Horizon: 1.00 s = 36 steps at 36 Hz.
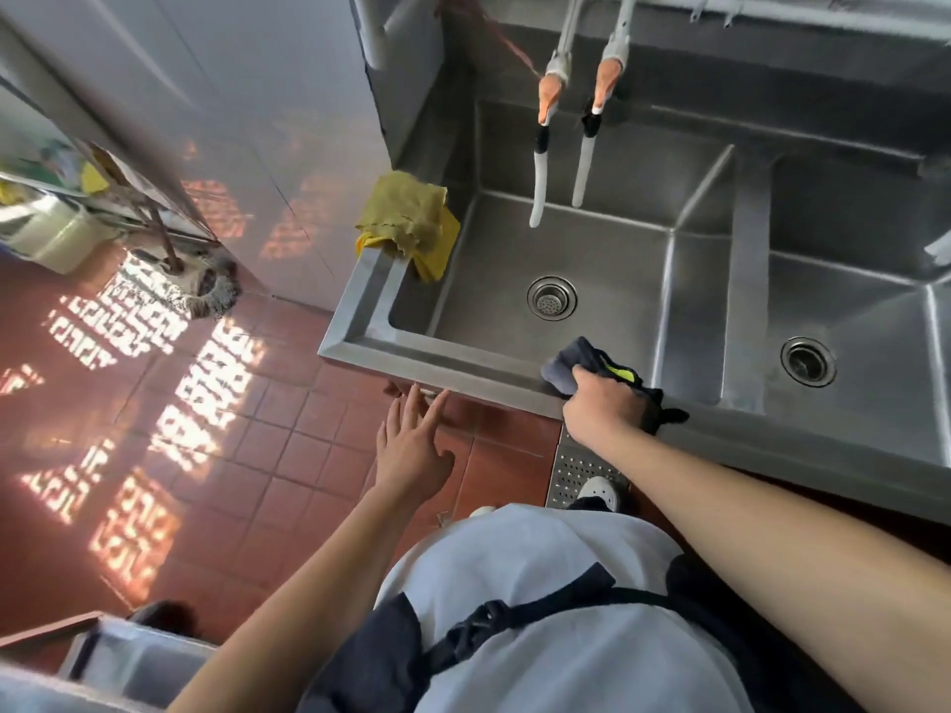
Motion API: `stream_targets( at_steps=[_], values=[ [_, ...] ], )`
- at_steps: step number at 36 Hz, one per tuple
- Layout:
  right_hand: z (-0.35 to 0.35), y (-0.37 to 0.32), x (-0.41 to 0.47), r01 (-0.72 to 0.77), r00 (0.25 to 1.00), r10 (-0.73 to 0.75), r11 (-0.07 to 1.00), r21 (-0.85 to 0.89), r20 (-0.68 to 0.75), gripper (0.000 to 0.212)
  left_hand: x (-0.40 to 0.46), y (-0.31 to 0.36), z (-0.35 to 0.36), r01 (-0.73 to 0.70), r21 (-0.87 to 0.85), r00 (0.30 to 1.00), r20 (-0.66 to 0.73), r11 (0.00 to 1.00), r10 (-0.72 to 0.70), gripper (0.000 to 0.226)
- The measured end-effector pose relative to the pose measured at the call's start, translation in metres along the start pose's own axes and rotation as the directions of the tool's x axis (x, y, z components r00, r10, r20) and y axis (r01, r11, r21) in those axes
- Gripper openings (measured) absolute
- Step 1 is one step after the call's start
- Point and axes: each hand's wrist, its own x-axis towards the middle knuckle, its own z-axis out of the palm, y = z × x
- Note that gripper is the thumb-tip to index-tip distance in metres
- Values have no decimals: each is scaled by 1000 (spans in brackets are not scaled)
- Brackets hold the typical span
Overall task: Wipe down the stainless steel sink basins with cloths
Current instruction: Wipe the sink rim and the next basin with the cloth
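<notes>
A stainless steel sink unit [391,347] holds a left basin [607,259] with a round drain [551,297] and a right basin [875,326] with its own drain [808,361]. My right hand [602,403] presses a dark grey cloth with a yellow-green tag [581,360] onto the front rim of the left basin. My left hand [411,445] hovers with fingers spread just below the front edge, holding nothing. A yellow cloth [406,218] is draped over the left rim.
Two hoses with orange and white nozzles [566,136] hang into the left basin. A mop head [206,285] leans on the wall at left. Red tile floor [257,455] lies below, with a perforated metal drain grate [576,476] by my white shoe.
</notes>
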Motion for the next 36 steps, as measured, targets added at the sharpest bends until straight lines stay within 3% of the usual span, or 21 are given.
stream_targets(
  at_steps=[4,8,11,14,19,25,31,36],
  values=[
    [4,-29,0,97,995,-98,995,-36,-12,50,-2,-7,-7,34,-61,999,-28,998,-35,87],
    [8,-47,-1,274,962,-273,959,70,-23,47,-5,-10,-16,53,-171,996,-66,984,-65,84],
    [0,-41,7,406,899,-434,875,265,56,51,-3,-9,-23,-19,-305,983,-181,952,-39,75],
    [-15,-23,4,381,838,-539,694,612,90,49,1,3,-33,-95,-417,955,-294,904,-36,61],
    [-40,32,-24,160,920,-392,401,902,11,37,8,42,-47,-132,-598,964,-262,791,-37,46],
    [-58,117,-52,-68,994,-82,30,997,70,30,17,108,-26,-202,-647,979,-140,735,146,40],
    [-99,203,-68,33,994,108,-100,994,-22,32,23,181,-11,-270,-636,938,-5,723,345,44],
    [-130,264,-80,189,981,6,-198,962,-192,36,27,229,-5,-275,-617,933,15,737,360,40]
  ],
)
